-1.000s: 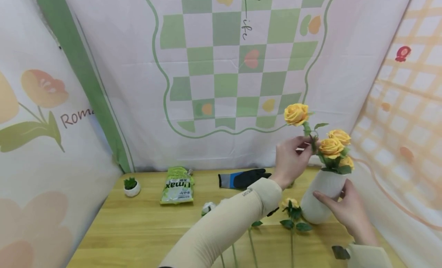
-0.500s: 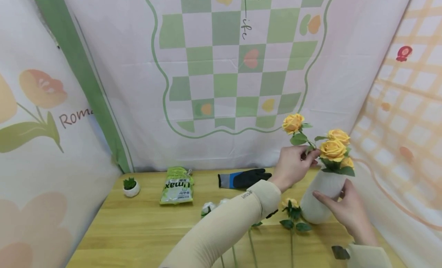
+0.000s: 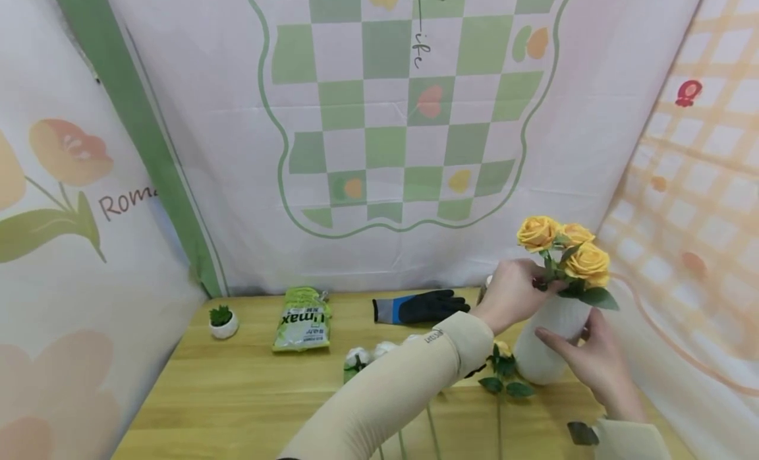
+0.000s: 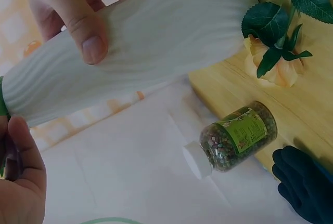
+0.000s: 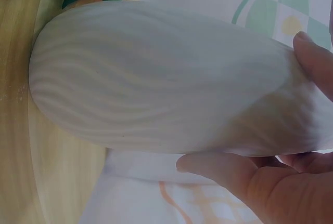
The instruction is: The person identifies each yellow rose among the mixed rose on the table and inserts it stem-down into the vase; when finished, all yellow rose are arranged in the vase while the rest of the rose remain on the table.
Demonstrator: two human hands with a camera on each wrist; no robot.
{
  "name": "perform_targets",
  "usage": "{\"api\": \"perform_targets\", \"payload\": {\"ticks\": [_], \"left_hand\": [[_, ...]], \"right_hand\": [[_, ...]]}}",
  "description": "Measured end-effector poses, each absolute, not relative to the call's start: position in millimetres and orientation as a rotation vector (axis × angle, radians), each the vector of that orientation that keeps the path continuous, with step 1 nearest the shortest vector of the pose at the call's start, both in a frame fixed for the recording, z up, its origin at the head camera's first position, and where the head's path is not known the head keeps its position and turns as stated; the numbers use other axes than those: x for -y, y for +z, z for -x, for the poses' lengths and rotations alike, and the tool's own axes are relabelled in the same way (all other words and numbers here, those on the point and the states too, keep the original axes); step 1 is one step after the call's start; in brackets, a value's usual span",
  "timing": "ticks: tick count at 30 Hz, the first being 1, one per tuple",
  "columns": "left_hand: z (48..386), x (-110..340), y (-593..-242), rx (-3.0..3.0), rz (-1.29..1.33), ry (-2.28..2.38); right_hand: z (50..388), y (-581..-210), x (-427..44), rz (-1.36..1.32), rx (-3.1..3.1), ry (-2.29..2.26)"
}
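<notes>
In the head view my left hand [image 3: 518, 292] pinches a yellow rose [image 3: 538, 233] by its stem at the mouth of the white vase [image 3: 548, 345]. Other yellow roses [image 3: 587, 262] stand in the vase, their green leaves spreading over its rim. My right hand [image 3: 601, 364] grips the side of the vase, which leans a little to the right. From the left wrist, the ribbed vase [image 4: 156, 42] shows with the right thumb [image 4: 93, 47] across it. Beside the vase base, one more yellow rose [image 3: 503, 351] lies on the table. The lower stems inside the vase are hidden.
White flowers [image 3: 358, 358] lie on the wooden table [image 3: 237, 401], partly behind the left sleeve. Farther back are a black and blue glove [image 3: 422, 307], a green packet [image 3: 304, 320] and a small potted succulent [image 3: 223, 323]. A jar of coloured pebbles [image 4: 239, 136] stands near the table's back edge.
The rose in my left hand has come down and right, so its bloom now sits beside the others. The left hand has lowered towards the vase mouth. My right hand stays on the vase.
</notes>
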State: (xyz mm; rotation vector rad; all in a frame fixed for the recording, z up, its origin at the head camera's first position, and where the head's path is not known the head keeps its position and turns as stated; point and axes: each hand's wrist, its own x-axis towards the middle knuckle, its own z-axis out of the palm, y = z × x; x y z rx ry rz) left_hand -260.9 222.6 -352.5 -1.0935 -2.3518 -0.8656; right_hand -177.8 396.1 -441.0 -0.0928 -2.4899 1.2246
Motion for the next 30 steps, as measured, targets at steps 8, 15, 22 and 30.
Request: {"api": "perform_targets", "payload": {"ticks": [8, 15, 22, 30], "left_hand": [[259.3, -225.0, -352.7, 2.335, 1.046, -0.893], [254.5, -221.0, -355.4, 2.436, 0.913, -1.258], [254.3, -209.8, -363.8, 2.457, 0.860, -1.448], [247.4, -186.0, -391.0, 2.474, 0.953, -1.519]], "right_hand": [[179.3, -440.4, -397.1, 0.118, 2.498, 1.194], [178.7, -438.7, -395.0, 0.131, 2.493, 1.220], [178.0, -440.0, -395.2, 0.119, 2.484, 1.230], [177.0, -439.1, -394.4, 0.125, 2.488, 1.230]]}}
